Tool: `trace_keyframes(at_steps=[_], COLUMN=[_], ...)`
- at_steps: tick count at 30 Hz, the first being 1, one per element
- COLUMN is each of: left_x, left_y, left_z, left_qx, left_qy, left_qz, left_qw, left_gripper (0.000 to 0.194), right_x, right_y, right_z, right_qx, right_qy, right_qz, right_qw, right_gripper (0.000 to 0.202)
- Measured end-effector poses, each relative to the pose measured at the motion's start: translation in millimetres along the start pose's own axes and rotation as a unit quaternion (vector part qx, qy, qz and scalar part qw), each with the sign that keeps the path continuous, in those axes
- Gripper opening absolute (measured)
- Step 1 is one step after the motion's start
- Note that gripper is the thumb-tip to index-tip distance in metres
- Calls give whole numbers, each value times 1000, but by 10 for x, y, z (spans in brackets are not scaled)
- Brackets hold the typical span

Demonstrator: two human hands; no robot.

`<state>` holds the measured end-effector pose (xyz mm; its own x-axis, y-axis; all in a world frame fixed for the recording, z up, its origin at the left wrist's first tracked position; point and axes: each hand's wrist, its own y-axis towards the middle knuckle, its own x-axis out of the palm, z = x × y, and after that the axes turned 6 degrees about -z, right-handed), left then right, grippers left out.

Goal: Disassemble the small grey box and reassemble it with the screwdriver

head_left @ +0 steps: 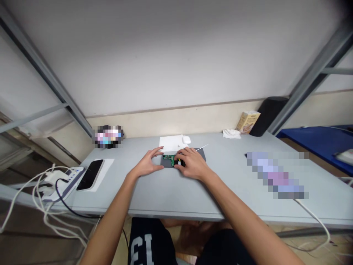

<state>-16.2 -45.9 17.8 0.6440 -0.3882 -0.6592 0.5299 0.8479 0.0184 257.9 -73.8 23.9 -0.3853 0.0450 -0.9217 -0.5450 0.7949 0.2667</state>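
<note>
On the desk in front of me lies an opened electronic device with a dark grey casing (166, 163). A green circuit board (167, 157) shows in it, beside a black part with a bit of yellow, mostly covered by fingers. My right hand (192, 162) grips the device from its right side, thumb near and fingers far. At the left end is my left hand (149, 162), thumb and fingers spread apart around that edge; whether they touch it is hard to tell. A dark flat piece (202, 155) sticks out behind my right hand, with a thin white stick (203, 147) across it.
Behind the device are white paper (169, 141) with small dark bits and a white rounded case (186, 140). Leftward lie a phone (91, 175) and a power strip (67, 186) with tangled cables. Tissue (231, 134), a yellow carton (248, 122) and a black cylinder (268, 116) stand back right.
</note>
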Motion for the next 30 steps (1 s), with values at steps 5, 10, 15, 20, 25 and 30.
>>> trace_keyframes(at_steps=[5, 10, 15, 20, 25, 30], left_x=[10, 75, 149, 218, 297, 350], left_y=[-33, 62, 300, 464, 472, 425], left_z=[117, 343, 584, 631, 472, 410], left_qx=[7, 66, 117, 121, 114, 107], left_qy=[62, 167, 233, 239, 176, 136], left_qz=[29, 36, -63, -95, -59, -54], left_qw=[998, 983, 963, 959, 976, 983], left_gripper=[84, 66, 61, 39, 44, 47], right_x=[-15, -204, -458, -318, 11, 30], right_y=[-23, -5, 215, 512, 586, 494], right_z=[27, 82, 31, 115, 356, 460], right_qx=[-6, 41, 46, 82, 227, 313], right_qy=[22, 81, 158, 347, 483, 517], right_qz=[39, 220, 428, 440, 445, 428], right_qw=[999, 971, 889, 824, 719, 673], right_gripper=[21, 17, 32, 40, 57, 65])
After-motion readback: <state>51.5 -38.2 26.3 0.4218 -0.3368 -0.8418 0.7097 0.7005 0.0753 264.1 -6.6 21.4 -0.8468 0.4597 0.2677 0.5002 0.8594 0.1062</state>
